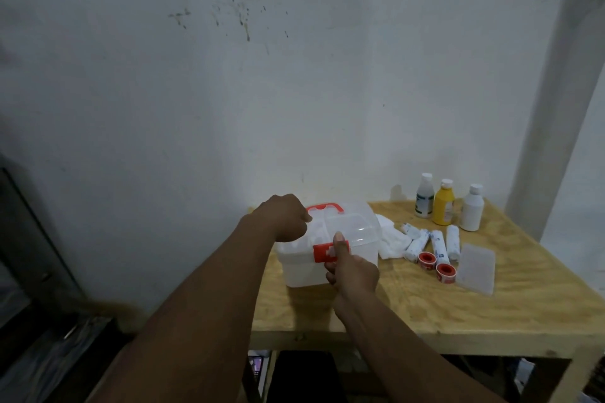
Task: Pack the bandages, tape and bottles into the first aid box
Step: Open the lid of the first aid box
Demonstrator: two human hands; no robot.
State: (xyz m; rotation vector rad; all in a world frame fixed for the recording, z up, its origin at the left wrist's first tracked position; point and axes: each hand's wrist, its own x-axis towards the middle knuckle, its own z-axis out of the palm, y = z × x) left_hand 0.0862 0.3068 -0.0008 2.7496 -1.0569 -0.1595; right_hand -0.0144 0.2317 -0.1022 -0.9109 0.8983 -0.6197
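Note:
A translucent white first aid box (360, 239) with a red handle (324, 207) and a red front latch (319, 252) stands closed on the wooden table (425, 307). My left hand (284, 217) rests as a fist on the lid's left side. My right hand (352, 267) is at the box front, thumb pressed on the latch. To the right lie several rolled bandages (438, 244), loose gauze (391, 237) and two red tape rolls (427, 260). Three bottles stand behind them: one white with a green label (424, 196), one yellow (444, 203), one white (472, 208).
A translucent flat plastic tray (476, 268) lies right of the tape rolls. The table stands against a white wall (294, 75). A dark frame (29, 239) is on the left, and dark clutter sits under the table.

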